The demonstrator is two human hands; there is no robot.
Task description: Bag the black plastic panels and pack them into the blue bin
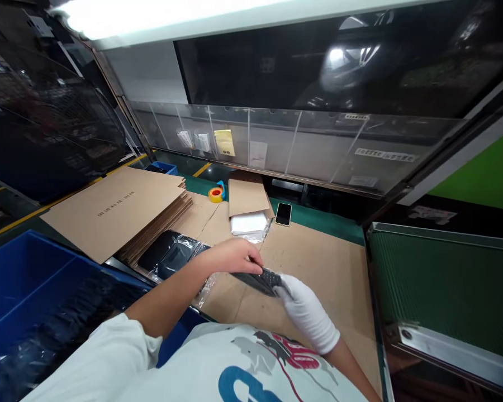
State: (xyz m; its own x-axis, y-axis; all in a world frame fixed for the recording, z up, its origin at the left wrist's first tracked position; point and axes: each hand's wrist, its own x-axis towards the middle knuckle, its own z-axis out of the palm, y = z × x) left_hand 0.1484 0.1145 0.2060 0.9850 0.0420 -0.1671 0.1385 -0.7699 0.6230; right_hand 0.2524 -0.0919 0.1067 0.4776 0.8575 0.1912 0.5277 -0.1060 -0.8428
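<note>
A dark, flat, narrow item (255, 280) is held between my two hands above the cardboard-covered bench. My bare left hand (237, 257) is closed on its upper side, thumb and fingers pressed together. At its right end, my right hand (295, 296), in a white glove, grips the item, whose end there shows small light dots. Left of my hands, a black item in clear plastic (170, 254) lies on the bench, partly behind my left forearm. The lower face of the held item is hidden.
Stacked cardboard sheets (121, 206) stand at left, above a blue bin (29, 245). Behind my hands are a tape roll (216, 194), a cardboard piece (247, 192) over white packets (248, 223), and a phone (284, 214). A green ribbed conveyor (436, 285) is at right.
</note>
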